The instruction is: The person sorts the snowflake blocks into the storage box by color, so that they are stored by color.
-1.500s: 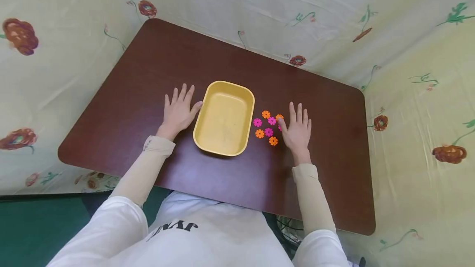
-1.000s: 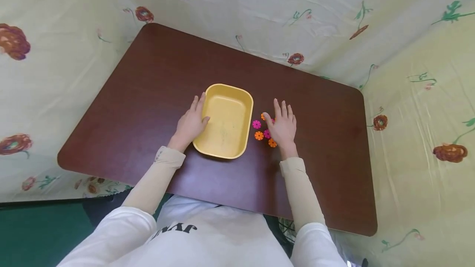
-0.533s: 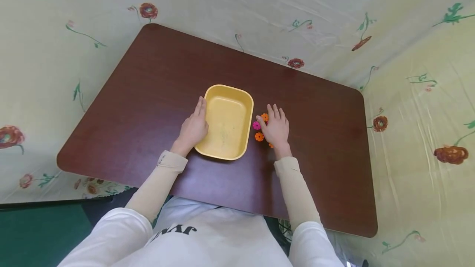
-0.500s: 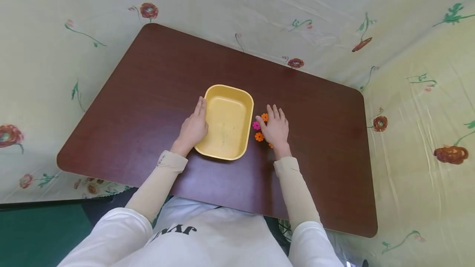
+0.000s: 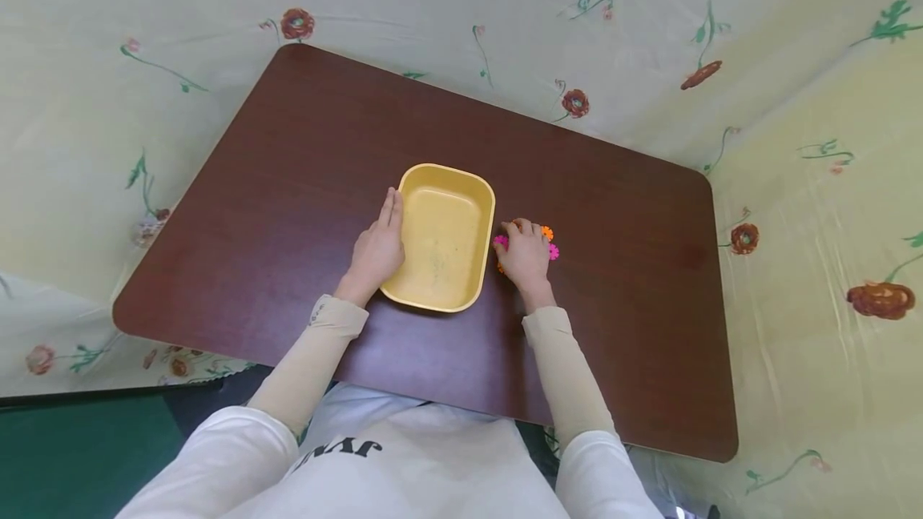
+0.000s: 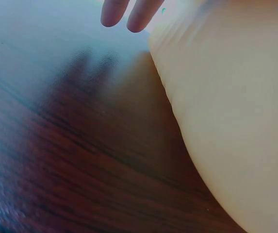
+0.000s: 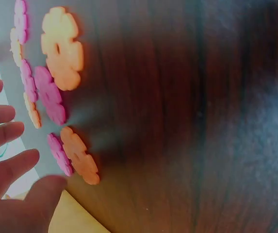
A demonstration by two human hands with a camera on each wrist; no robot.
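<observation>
The left hand (image 5: 376, 251) lies flat against the outer left wall of the yellow tub (image 5: 441, 235), fingers straight and together, pointing along its long side; in the left wrist view two fingertips (image 6: 113, 11) show just beside the tub's pale wall (image 6: 236, 121), the rest cut off. The right hand (image 5: 525, 253) rests over the flower-shaped discs (image 7: 61, 48) just right of the tub, between the tub and bare table (image 5: 620, 263); from the head its fingers look bent down over them, from the wrist they hover spread above, so whether any disc is pinched I cannot tell. Orange and pink discs peek out beside its fingers and knuckles (image 5: 548, 232); the others are hidden beneath the palm. Flowered sheeting (image 5: 108, 102) surrounds the table; the wrist pictures are blurred.
</observation>
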